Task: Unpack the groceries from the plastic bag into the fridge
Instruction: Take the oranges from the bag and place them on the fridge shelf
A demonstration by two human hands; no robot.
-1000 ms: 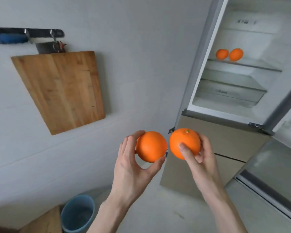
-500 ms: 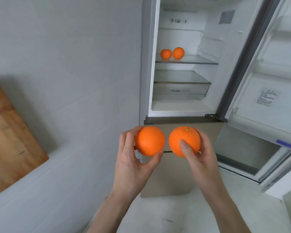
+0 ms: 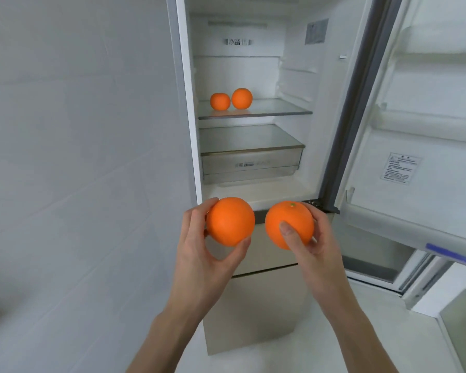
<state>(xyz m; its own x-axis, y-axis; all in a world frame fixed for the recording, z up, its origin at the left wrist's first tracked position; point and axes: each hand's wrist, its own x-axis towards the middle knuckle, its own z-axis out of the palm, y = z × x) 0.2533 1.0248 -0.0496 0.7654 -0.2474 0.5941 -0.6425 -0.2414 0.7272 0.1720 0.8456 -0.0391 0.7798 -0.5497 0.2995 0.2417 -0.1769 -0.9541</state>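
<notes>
Gripping one orange (image 3: 229, 221) in left hand (image 3: 205, 254), another (image 3: 289, 224) in right hand (image 3: 314, 244), before open fridge (image 3: 293, 76) (two oranges (image 3: 231, 99) near glass shelf (image 3: 277, 110) left edge)

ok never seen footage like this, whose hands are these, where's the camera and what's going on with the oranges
The camera sits on a person's head, looking forward and down, so the two bare arms reaching in from below are the wearer's own. There is no robot. The left hand grips one orange and the right hand grips another orange, fingers curled round each. In front stands a fridge with its door swung open to the right. Two more oranges sit side by side on its glass shelf. A closed drawer lies below.
</notes>
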